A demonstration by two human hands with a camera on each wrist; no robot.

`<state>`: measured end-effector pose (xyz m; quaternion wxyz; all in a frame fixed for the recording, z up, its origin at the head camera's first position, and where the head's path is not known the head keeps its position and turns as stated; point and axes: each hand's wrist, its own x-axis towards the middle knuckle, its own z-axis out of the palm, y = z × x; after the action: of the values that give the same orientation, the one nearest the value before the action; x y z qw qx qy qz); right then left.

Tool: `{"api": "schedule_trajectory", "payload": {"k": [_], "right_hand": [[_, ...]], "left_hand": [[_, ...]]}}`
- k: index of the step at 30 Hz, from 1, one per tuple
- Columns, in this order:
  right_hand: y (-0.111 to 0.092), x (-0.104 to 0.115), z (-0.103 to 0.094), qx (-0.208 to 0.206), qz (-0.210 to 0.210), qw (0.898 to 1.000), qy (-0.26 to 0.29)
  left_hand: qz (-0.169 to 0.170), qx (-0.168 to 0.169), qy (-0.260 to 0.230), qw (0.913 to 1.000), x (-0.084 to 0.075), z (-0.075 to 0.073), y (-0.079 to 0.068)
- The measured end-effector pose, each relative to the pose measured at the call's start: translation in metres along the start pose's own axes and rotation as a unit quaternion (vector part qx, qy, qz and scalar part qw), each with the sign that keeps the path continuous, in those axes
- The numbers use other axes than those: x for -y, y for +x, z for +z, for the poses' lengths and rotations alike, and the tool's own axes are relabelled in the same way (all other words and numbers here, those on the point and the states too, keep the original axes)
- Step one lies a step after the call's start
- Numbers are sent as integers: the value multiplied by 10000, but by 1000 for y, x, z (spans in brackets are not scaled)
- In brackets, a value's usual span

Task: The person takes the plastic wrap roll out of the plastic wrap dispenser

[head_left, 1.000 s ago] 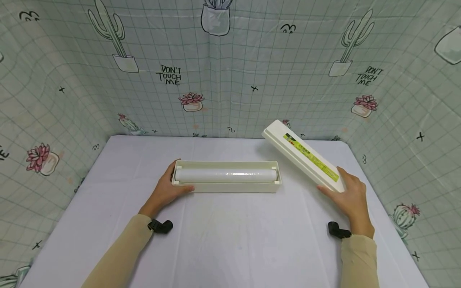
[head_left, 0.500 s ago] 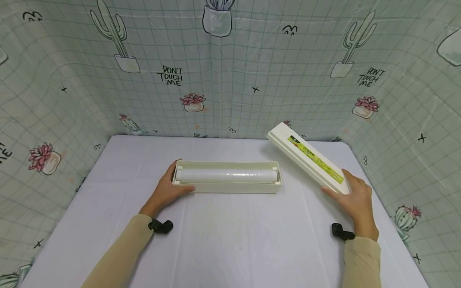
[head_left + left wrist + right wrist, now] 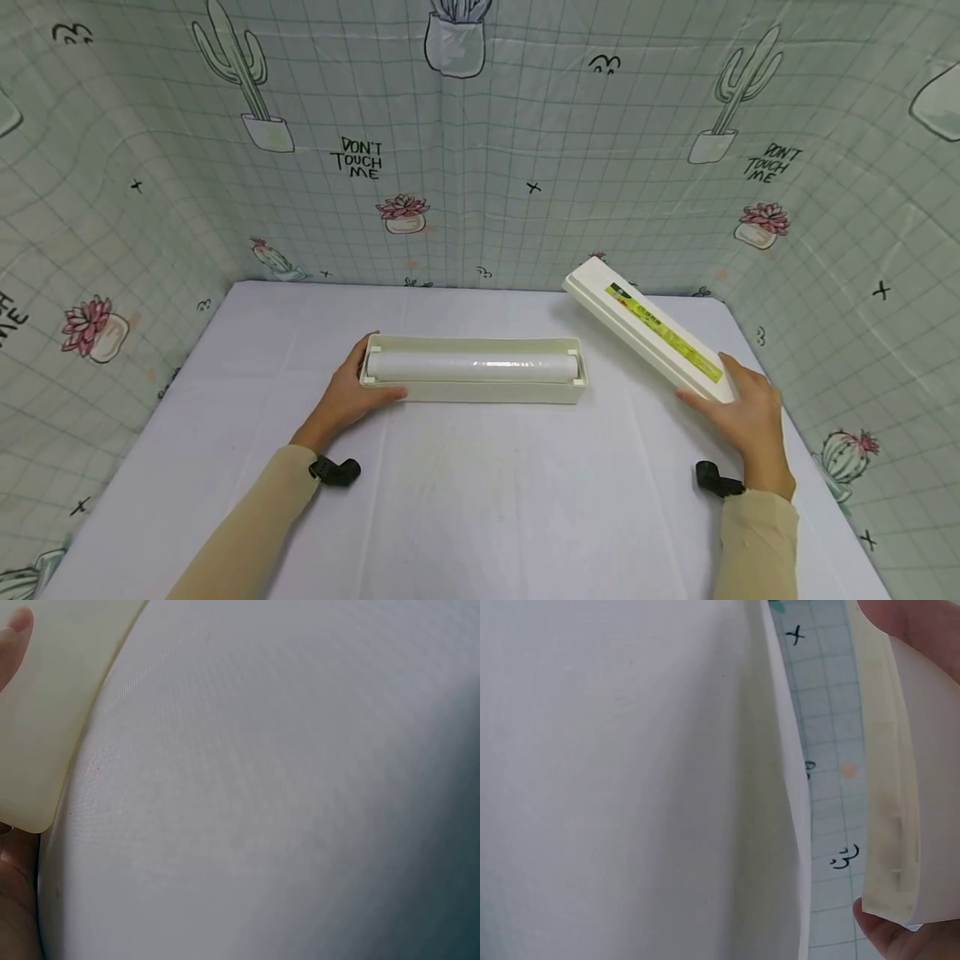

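In the head view a long cream box [image 3: 480, 392] lies on the table, its top off, with a roll of clear plastic wrap [image 3: 435, 366] inside. My left hand [image 3: 354, 393] grips the box's left end, the thumb along its front side. The left wrist view catches a corner of the box [image 3: 45, 742] with a thumb at its side. My right hand [image 3: 750, 408] holds the long white lid [image 3: 637, 325] by its near end, raised and slanting away to the upper left. A yellow-green label runs along the lid. In the right wrist view the lid's [image 3: 891, 765] hollow underside shows.
A white cloth covers the table [image 3: 480, 500]. Behind and at both sides hangs a grid-patterned curtain [image 3: 480, 150] printed with cacti. Black wrist cameras sit on the left wrist [image 3: 334, 472] and right wrist [image 3: 720, 481].
My right hand has carried the lid a little to the right and slightly down, farther from the box. The left hand and the box hold their place.
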<state>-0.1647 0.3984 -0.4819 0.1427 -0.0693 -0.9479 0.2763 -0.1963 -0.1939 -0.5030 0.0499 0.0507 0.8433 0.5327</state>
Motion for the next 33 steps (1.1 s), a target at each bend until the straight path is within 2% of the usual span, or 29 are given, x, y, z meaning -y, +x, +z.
{"api": "schedule_trajectory", "payload": {"k": [10,17,33], "right_hand": [[-5,-8,0,3,229,9997,33],[-8,-10,-4,73,559,9983,151],[-10,-20,-12,-46,500,9984,-246]], "left_hand": [[-69,35,46,10000,4,2,0],[-7,2,14,10000,3,1,0],[-8,-31,58,10000,3,0,0]]}}
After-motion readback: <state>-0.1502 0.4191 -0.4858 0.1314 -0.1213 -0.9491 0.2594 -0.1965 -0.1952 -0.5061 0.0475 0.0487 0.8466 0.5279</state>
